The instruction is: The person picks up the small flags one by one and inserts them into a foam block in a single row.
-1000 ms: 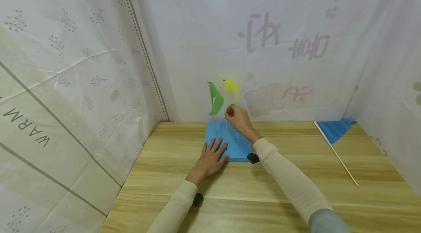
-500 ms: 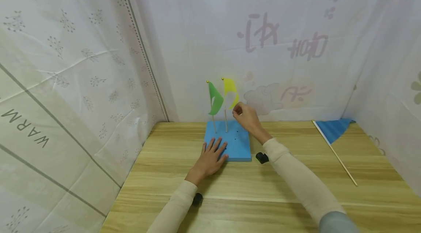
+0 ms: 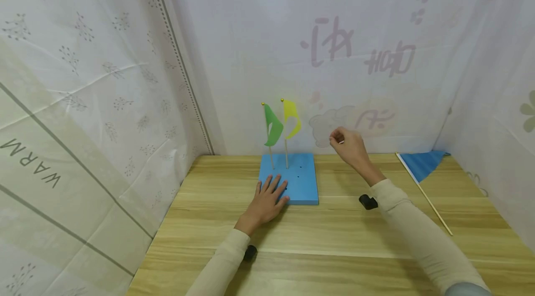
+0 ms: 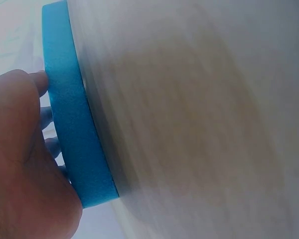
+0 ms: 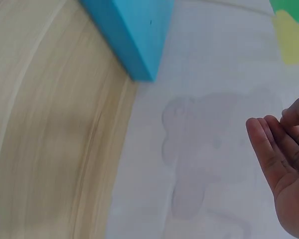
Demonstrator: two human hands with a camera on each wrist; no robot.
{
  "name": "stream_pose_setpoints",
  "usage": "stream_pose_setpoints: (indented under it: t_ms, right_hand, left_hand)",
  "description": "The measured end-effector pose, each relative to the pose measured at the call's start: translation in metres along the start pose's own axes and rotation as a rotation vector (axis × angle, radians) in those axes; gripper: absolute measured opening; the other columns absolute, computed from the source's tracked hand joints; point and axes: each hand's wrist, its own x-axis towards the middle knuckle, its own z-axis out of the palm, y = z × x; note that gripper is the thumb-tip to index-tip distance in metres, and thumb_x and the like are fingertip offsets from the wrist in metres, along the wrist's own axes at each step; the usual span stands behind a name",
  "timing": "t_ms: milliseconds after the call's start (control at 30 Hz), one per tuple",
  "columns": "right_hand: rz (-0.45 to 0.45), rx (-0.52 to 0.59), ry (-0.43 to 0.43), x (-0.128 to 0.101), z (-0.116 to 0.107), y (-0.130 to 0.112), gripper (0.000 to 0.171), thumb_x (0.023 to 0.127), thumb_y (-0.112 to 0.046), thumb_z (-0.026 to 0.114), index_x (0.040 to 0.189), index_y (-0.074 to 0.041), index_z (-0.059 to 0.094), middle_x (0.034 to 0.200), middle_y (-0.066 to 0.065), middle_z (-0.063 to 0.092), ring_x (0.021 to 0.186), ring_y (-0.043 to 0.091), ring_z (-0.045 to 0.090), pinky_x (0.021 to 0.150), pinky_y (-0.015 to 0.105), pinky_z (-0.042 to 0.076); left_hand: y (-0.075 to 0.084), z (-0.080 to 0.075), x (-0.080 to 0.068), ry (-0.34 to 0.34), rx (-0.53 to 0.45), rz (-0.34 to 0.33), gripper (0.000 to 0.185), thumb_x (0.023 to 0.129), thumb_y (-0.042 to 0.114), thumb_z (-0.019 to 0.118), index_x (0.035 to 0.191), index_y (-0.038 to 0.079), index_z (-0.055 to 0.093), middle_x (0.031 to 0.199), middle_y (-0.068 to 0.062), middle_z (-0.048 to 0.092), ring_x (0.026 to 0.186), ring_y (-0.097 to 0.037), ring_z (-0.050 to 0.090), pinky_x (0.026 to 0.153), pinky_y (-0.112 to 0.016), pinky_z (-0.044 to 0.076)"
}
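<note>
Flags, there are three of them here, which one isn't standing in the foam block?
The blue flag. It lies flat on the table at the far right, while the green flag and yellow flag stand upright in the foam block.

Both my forearms are covered by long, close-fitting sleeves in a pale cream colour, ending at the wrists. My left hand (image 3: 267,198) and right hand (image 3: 349,145) are bare: no gloves, no rings visible. A small black unit, probably the wrist camera, sits under each wrist. At the lower edge of the head view, a grey-blue band of fabric shows above the right sleeve near the elbow.
</note>
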Motion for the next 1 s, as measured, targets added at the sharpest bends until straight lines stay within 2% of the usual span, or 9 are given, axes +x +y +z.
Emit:
stream_pose_setpoints:
  t_ms: [267,367,467,567,767,1000]
  right_hand:
    - [0.057,-0.092,0.053,-0.023,-0.043,0.034,0.015,0.105,-0.013,0.065,0.109,-0.001,0.074,0.097,0.019,0.077,0.088,0.037,0.074,0.076,0.053,0.06]
    - [0.074,-0.128,0.078,-0.034,-0.06,0.046,0.015,0.104,-0.013,0.066,0.108,-0.001,0.074,0.095,0.02,0.077,0.082,0.032,0.074,0.07,0.042,0.059]
    - [0.096,-0.163,0.089,-0.047,-0.076,0.058,0.015,0.104,-0.014,0.066,0.106,-0.001,0.074,0.093,0.02,0.077,0.072,0.019,0.072,0.061,0.027,0.054]
    - [0.139,-0.175,0.072,-0.06,-0.091,0.071,0.017,0.105,-0.016,0.065,0.108,-0.001,0.074,0.094,0.021,0.077,0.071,0.014,0.07,0.058,0.021,0.05]
    - [0.236,-0.208,-0.024,-0.092,-0.119,0.106,0.025,0.106,-0.017,0.061,0.115,0.004,0.071,0.104,0.026,0.074,0.091,0.039,0.07,0.069,0.038,0.054]
    - [0.356,-0.3,-0.231,-0.121,-0.147,0.142,0.039,0.103,-0.019,0.064,0.116,0.017,0.066,0.11,0.037,0.069,0.096,0.052,0.067,0.076,0.058,0.056]
  left_hand:
    - [0.0,-0.002,0.0,-0.01,-0.003,-0.004,0.061,0.116,0.044,0.042,0.169,0.014,0.035,0.178,-0.014,0.024,0.165,-0.042,0.017,0.13,-0.07,0.015]
    - [0.002,-0.003,-0.001,-0.019,-0.003,-0.008,0.061,0.116,0.045,0.041,0.169,0.015,0.034,0.178,-0.014,0.023,0.166,-0.042,0.016,0.131,-0.069,0.014]
    - [0.002,-0.003,-0.001,-0.018,-0.008,-0.007,0.061,0.116,0.045,0.041,0.169,0.016,0.033,0.178,-0.014,0.022,0.166,-0.042,0.015,0.131,-0.069,0.013]
    - [0.001,-0.002,-0.001,-0.004,-0.017,0.001,0.061,0.116,0.043,0.042,0.169,0.014,0.035,0.178,-0.015,0.024,0.165,-0.044,0.016,0.13,-0.07,0.013]
    - [0.0,0.0,0.0,0.01,-0.022,0.01,0.061,0.116,0.042,0.043,0.168,0.013,0.035,0.177,-0.017,0.025,0.164,-0.046,0.017,0.129,-0.071,0.013]
    - [-0.003,0.004,0.0,-0.016,-0.012,-0.008,0.063,0.116,0.047,0.039,0.171,0.017,0.03,0.179,-0.013,0.018,0.167,-0.041,0.011,0.131,-0.069,0.01]
